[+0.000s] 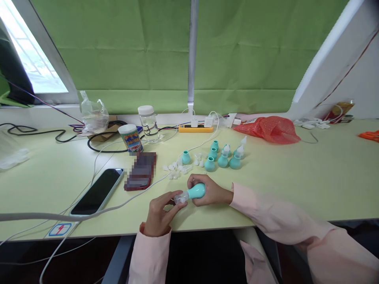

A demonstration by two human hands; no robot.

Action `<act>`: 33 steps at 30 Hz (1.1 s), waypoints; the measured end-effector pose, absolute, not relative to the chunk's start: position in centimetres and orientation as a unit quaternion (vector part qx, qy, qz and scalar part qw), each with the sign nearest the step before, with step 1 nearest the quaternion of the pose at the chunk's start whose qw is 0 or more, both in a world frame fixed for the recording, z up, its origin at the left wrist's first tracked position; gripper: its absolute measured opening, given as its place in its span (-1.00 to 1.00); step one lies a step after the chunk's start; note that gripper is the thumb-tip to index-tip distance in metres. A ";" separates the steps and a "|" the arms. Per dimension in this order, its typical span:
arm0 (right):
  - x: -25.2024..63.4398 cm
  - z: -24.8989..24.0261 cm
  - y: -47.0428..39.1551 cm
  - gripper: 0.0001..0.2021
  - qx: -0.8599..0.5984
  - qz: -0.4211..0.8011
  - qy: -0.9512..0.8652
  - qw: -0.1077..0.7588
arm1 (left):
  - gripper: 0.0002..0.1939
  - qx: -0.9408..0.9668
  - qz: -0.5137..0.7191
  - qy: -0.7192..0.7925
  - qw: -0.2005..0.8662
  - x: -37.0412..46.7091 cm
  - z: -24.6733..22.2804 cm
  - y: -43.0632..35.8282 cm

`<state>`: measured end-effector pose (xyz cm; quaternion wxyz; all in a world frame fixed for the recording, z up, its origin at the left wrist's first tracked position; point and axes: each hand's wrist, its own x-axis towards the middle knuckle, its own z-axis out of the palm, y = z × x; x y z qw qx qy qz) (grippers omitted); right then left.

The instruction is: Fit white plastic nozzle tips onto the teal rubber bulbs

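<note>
Above the table's near edge, my right hand point(207, 191) grips a teal squeeze bulb point(197, 191), its neck pointing left. A clear plastic nozzle piece point(181, 197) sits at the bulb's neck, pinched between the thumb and fingers of my left hand point(161, 211). Whether the piece is fully seated I cannot tell. Beyond my hands stand several more teal bulbs point(210, 164), some with an open neck and some with a white-clear tip point(240, 151) on top. Small clear and white plastic parts point(177, 170) lie loose beside a single open bulb point(186, 157).
Left of my hands lie a phone point(99, 191) and a dark red blurred item point(142, 171). Behind them stand a printed tub point(131, 138) and a clear jar point(149, 124). A white cable point(130, 202) crosses the table. A power strip point(195, 128) and red plastic bag point(269, 129) lie at the back.
</note>
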<state>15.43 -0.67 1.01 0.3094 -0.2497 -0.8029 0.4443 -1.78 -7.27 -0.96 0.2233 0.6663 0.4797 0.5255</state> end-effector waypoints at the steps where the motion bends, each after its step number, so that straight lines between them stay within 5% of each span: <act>1: 15.4 1.0 -0.7 -0.74 -0.255 0.450 -0.799 0.307 | -0.77 0.681 0.515 0.477 0.207 -1.8 -0.9 -7.2; 9: 15.2 1.9 -1.4 -0.75 -0.266 0.481 -0.781 0.296 | -0.77 0.637 0.541 0.472 0.280 -1.7 -0.8 -7.7; 17: 14.9 2.1 -1.6 -0.75 -0.359 0.605 -0.690 0.167 | -0.79 0.653 0.532 0.476 0.253 -1.5 -0.6 -7.8; 25: 14.5 1.2 -3.1 -0.78 -0.309 0.420 -0.777 0.351 | -0.77 0.657 0.528 0.472 0.260 -1.8 -0.7 -7.8; 33: 15.2 0.6 -2.8 -0.80 -0.241 0.199 -0.891 0.329 | -0.78 0.672 0.492 0.466 0.298 -1.8 -0.1 -7.9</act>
